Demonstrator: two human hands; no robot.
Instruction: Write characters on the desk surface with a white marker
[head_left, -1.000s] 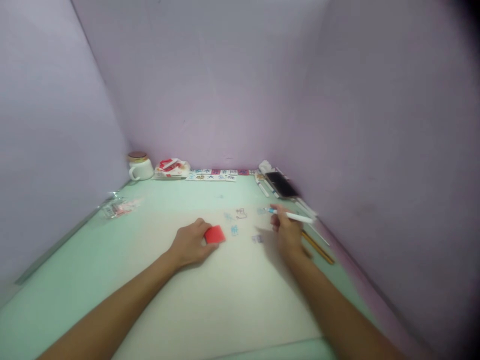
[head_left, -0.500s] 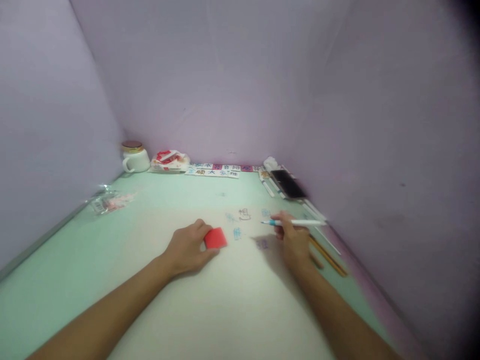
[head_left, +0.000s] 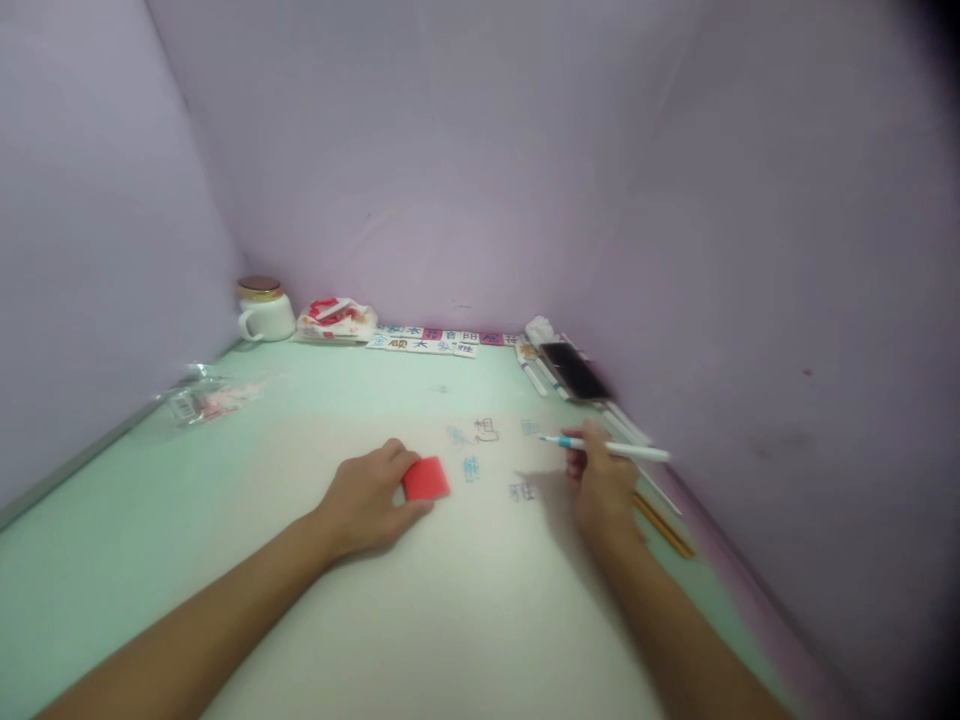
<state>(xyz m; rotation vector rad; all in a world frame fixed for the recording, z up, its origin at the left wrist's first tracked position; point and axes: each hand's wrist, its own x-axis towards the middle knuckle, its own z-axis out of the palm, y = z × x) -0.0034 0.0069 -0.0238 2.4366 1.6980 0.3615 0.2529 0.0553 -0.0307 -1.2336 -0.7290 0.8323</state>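
At centre, left hand: the left hand lies curled on the tabletop, fingers closed round a red eraser, likely parked ready beside the writing.
Right hand: at 3 o'clock of the eraser, the right hand pinches one white pen, blue tip aimed toward 9 o'clock and lifted just off the surface.
Writing: about five small characters sit between the hands.
Pencils: two or so at 4 o'clock of the right hand, along the wall.
Far edge, 12 o'clock: one phone, a strip of cards, one mug, one red-and-white packet.
Left, 9 o'clock: one clear wrapper.
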